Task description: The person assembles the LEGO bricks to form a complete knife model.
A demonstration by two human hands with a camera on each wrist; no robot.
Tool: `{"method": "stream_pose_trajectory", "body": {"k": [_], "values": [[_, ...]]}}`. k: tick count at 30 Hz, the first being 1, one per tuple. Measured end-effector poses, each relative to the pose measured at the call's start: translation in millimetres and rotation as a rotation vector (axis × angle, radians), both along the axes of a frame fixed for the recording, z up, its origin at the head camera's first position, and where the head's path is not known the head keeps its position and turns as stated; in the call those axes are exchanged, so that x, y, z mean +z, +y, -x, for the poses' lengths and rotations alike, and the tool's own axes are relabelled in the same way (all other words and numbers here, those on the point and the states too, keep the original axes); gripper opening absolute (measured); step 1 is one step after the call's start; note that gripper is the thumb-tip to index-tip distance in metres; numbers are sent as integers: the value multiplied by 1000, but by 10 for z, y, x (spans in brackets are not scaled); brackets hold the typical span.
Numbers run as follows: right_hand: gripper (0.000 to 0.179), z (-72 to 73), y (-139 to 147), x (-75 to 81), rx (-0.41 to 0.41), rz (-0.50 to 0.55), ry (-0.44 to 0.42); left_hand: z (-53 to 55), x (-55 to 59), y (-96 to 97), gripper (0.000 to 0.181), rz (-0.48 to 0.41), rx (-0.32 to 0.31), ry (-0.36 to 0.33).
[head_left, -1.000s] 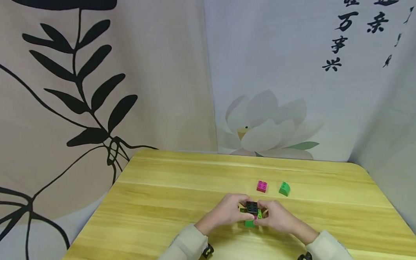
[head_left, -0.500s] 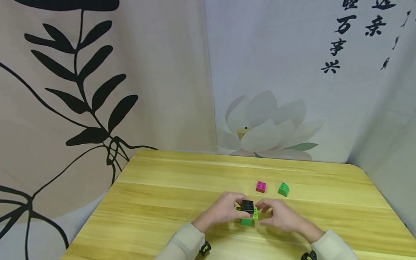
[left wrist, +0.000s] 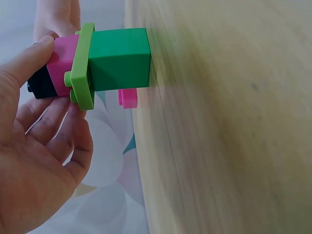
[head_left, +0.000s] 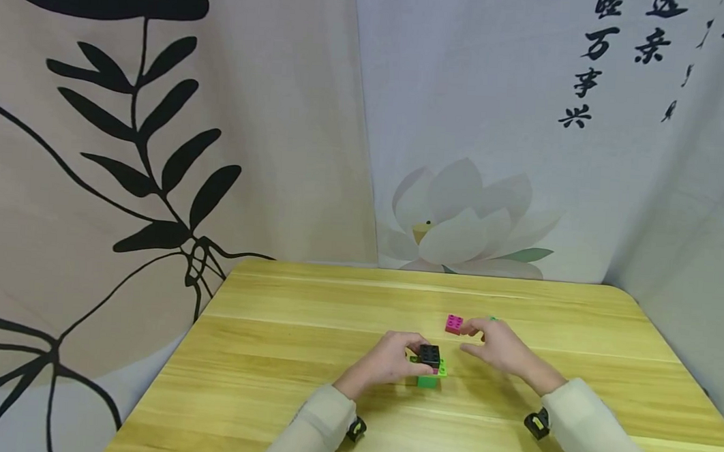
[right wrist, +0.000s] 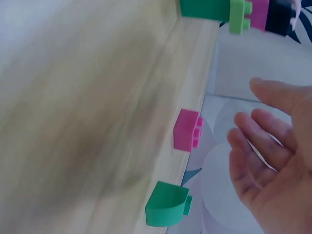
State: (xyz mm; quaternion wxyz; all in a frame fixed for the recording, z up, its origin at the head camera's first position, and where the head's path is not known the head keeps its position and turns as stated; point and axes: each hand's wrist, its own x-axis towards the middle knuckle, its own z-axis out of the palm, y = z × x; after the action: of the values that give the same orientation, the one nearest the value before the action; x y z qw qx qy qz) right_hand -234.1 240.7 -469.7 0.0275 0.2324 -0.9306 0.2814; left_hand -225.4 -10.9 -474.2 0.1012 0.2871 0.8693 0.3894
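Note:
My left hand pinches the upper part of a small stack of toy building bricks between thumb and fingers. From the top, the stack has a black brick, a pink brick, a lime green plate and a green brick. My right hand is held above the table with fingers loosely bent and nothing in them. Just left of its fingertips in the head view lies a loose pink brick. A green brick with a curved side is almost hidden behind that hand in the head view.
The wooden table ends at a back edge against a printed cloth with leaves, a lotus and characters. Another cloth hangs along the right side. A small black device sits at each wrist.
My right hand has let go of the stack and moved away and to the right, over the green curved brick. My left hand still holds the stack, which has shifted slightly left.

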Motion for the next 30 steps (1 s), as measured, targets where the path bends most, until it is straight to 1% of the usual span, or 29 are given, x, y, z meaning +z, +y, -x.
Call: {"method": "stream_pose_trajectory", "body": {"k": [4,10,14,20,25,30], "values": [[28,104,-8,1,-15,-43,38,10,-3,-2,33,1,9,-16],[34,231,-16,-23,-31,-113,63,3,5,-2,34,4,9,-23],[38,317,-2,-53,-22,-151,81,-3,-4,5,34,-4,18,-38],[43,442,9,-106,20,-179,132,-8,-11,8,34,3,32,-40],[45,506,15,-155,35,-205,134,-14,-18,16,34,-3,38,-41],[43,562,15,-213,32,-218,124,-5,-37,23,33,-3,41,-33]]}}
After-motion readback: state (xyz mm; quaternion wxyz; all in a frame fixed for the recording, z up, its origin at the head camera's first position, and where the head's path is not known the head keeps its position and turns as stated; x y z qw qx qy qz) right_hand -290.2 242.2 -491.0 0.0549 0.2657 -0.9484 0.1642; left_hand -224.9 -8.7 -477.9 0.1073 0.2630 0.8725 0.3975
